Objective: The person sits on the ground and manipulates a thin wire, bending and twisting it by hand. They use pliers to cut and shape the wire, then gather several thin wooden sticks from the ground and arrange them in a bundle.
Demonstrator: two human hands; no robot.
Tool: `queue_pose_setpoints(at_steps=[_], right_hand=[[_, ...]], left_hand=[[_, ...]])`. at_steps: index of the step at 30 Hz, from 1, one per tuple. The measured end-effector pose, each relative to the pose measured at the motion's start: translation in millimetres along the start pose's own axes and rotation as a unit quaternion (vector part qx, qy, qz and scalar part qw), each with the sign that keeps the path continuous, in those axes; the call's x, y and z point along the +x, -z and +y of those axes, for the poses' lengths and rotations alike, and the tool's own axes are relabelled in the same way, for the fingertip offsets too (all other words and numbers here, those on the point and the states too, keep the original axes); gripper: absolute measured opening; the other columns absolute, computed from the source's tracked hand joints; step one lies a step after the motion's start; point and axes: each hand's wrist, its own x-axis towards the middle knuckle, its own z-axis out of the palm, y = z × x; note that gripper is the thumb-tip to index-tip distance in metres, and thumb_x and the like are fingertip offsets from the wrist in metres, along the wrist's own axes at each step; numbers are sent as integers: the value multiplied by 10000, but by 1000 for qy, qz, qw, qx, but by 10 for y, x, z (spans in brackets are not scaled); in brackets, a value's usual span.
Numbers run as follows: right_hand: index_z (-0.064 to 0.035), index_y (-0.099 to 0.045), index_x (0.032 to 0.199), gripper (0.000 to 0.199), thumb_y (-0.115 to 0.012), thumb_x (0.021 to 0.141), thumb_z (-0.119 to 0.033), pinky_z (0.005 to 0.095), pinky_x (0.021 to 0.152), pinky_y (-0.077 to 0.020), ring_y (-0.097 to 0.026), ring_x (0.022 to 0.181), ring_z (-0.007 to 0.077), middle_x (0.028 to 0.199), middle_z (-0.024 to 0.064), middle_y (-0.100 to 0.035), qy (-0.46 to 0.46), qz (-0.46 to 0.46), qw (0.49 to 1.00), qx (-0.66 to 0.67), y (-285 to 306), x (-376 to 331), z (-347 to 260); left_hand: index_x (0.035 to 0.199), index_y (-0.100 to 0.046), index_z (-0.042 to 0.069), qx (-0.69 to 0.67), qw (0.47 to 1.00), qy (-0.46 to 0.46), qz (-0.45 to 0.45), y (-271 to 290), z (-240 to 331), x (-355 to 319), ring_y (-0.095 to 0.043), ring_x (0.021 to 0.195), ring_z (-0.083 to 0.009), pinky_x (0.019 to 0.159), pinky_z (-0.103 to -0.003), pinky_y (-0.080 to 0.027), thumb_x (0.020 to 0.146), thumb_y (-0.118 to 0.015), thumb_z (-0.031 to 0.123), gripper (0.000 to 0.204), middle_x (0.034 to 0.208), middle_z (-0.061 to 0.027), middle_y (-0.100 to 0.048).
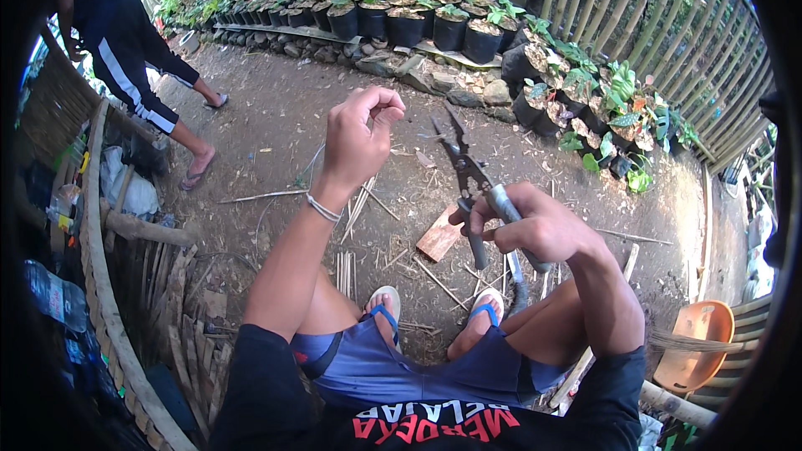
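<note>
Shears: we see metal shears [470, 174] with dark, narrow blades parted in a V that points up and away from us, and grey handles running down into the right hand.
Right hand: our right hand [535, 230] is wrapped around the handles, fingers curled tight on the grips, the blades standing just above its knuckles.
Left hand: our left hand [359, 135] is raised to the left of the blades and apart from them, fingers pinched together; it may be holding something thin, but we cannot make it out.
Wrist: a pale band [322, 208] circles the left wrist.
Below the hands: our feet in blue sandals [386, 305] rest on bare dirt, with a reddish wood block [439, 234] just under the right hand.
Beyond the hands: black pots of seedlings [406, 25] line the bamboo fence [660, 25].
</note>
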Motion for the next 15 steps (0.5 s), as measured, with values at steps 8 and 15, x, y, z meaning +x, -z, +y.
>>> queue_pose_setpoints(at_steps=[8,15], right_hand=[[-8,-724,969,278,-671,757,-180,333,668,-455,-587,729,152,762,30,-656,9,-15,1000,-12,97,1,149],[11,-739,961,257,-679,794,-175,320,684,-466,-596,748,136,759,36,-668,28,-7,1000,8,118,0,211]], left_hand=[[938,-726,5,0,999,-26,-20,-205,123,-21,-709,761,-179,708,-307,-576,933,-763,21,41,871,-96,-733],[946,-709,-15,-54,997,29,-54,-273,134,-28,-696,804,-112,747,-265,-561,972,-738,18,50,872,-50,-731]])
